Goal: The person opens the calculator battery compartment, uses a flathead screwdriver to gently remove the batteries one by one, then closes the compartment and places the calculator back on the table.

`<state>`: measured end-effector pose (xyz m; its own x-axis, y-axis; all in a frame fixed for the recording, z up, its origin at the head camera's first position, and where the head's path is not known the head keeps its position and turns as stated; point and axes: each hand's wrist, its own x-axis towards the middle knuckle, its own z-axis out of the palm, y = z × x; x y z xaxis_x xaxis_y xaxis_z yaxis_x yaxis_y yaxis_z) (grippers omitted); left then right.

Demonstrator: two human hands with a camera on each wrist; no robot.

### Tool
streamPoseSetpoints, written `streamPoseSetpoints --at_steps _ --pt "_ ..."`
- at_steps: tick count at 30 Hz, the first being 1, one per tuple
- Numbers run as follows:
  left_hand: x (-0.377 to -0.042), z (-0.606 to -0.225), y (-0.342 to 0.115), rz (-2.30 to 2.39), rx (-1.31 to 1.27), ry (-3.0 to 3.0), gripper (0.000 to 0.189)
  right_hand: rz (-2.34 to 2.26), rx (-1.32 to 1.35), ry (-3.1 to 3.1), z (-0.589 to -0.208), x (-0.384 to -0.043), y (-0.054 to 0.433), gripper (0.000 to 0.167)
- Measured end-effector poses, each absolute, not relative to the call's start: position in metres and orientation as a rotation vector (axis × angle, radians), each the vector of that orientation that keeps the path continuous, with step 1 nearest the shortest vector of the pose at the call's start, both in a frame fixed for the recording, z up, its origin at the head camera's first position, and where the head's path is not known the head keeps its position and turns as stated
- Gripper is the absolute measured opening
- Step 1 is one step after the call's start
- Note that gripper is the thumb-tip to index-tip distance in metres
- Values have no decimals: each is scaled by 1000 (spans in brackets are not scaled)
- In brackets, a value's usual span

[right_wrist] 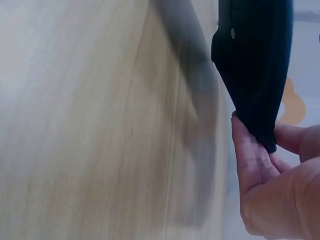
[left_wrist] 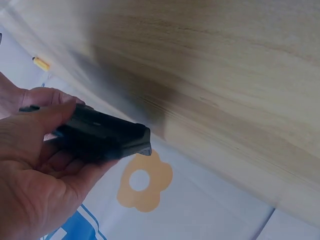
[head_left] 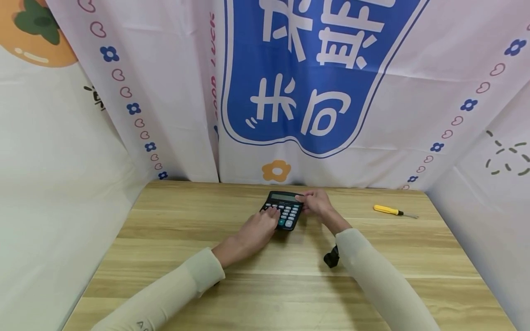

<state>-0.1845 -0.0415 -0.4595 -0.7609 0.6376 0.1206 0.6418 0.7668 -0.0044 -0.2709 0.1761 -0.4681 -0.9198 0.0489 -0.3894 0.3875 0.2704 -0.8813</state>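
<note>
A black calculator (head_left: 293,212) is held off the wooden table near its back edge, its display and keys facing up in the head view. My left hand (head_left: 257,230) grips its left side, with fingers over the keys; in the left wrist view the thumb lies along the dark underside of the calculator (left_wrist: 102,131). At the upper right corner, my right hand (head_left: 318,203) pinches the calculator between thumb and fingers. The right wrist view shows that pinch on one end of the calculator (right_wrist: 257,60), with its shadow on the table.
A screwdriver (head_left: 387,209) with a yellow handle lies on the wooden table (head_left: 174,230) to the right. Printed white cloth (head_left: 182,115) hangs behind the table and along both sides. A small black object (head_left: 331,258) shows beside the right sleeve.
</note>
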Motion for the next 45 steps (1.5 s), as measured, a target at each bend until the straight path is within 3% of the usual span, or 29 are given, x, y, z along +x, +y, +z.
streamPoseSetpoints --at_steps 12,21,35,45 --pt "-189 -457 -47 -131 -1000 -2690 53 -1909 406 2078 -460 -270 182 33" --pt "-195 -448 -51 -352 -910 -2672 58 -2117 266 1957 -454 -269 183 44" --pt "-204 -441 -54 -1173 -631 -2668 15 -2363 89 1743 -456 -271 176 47" --pt "-209 -435 -55 -1529 -484 -2603 23 -2267 5 1815 -462 -271 175 46"
